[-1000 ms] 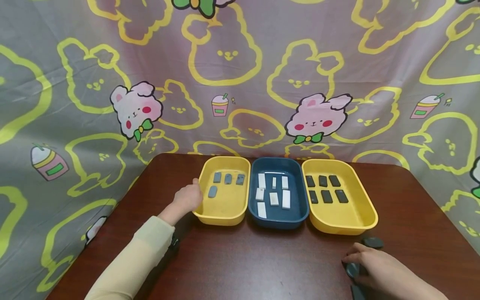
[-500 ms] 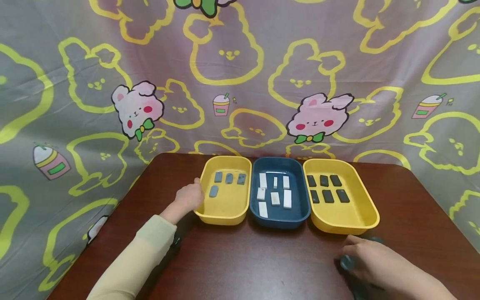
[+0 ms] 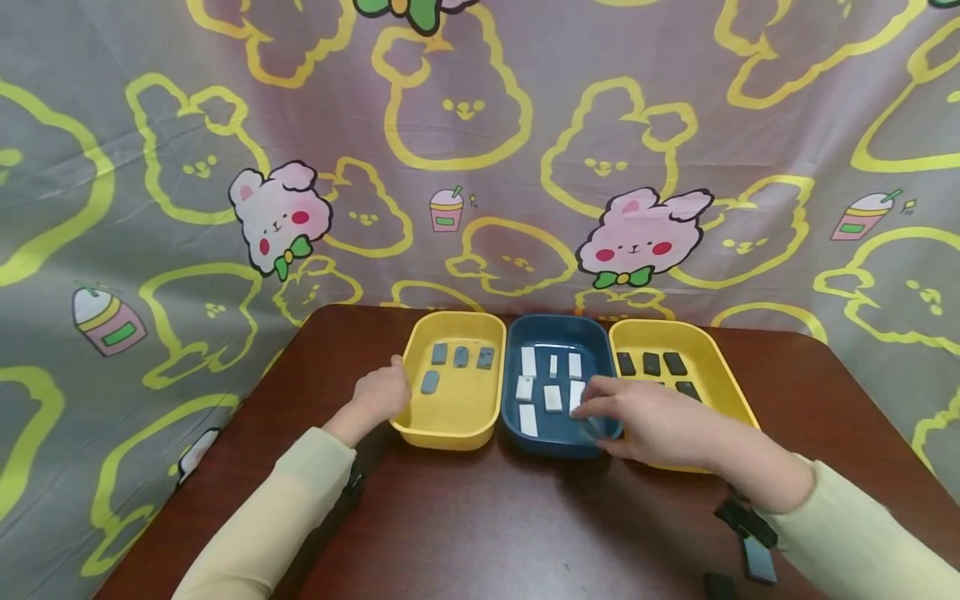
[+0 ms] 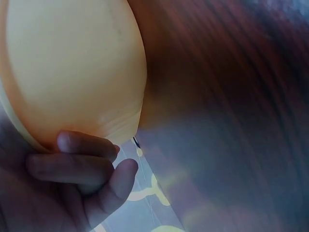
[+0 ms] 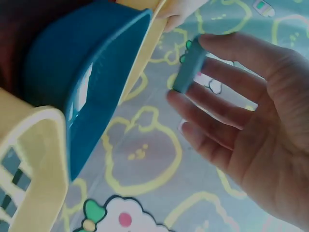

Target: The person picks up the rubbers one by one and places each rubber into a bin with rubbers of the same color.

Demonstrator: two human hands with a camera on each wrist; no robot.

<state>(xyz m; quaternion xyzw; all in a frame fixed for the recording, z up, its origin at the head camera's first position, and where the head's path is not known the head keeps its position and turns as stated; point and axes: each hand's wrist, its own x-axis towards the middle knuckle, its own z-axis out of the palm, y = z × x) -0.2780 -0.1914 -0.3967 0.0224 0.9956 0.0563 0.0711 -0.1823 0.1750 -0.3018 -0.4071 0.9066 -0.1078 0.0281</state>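
Note:
My left hand [image 3: 381, 392] grips the left rim of the left yellow tray [image 3: 457, 417]; in the left wrist view its fingers [image 4: 79, 166] are curled at the tray's edge. Between thumb and fingertips, my right hand [image 3: 660, 421] pinches a small blue-grey rectangular block [image 5: 189, 67], best seen in the right wrist view. That hand is above the right side of the blue tray [image 3: 558, 429], partly covering it and the right yellow tray [image 3: 705, 367]. Several grey blocks [image 3: 462, 357] lie in the left tray, white blocks [image 3: 552, 398] in the blue one, black blocks [image 3: 652, 363] in the right one.
Two loose blocks lie at the front right of the brown table [image 3: 480, 517]: a blue-grey block [image 3: 759, 558] and a dark block [image 3: 720, 586] cut off by the frame edge. A patterned curtain [image 3: 465, 167] hangs behind the trays.
My right hand has left the loose pieces at the table's front right and moved up and left to above the blue tray, now carrying the blue-grey block. My left hand stays at the tray rim.

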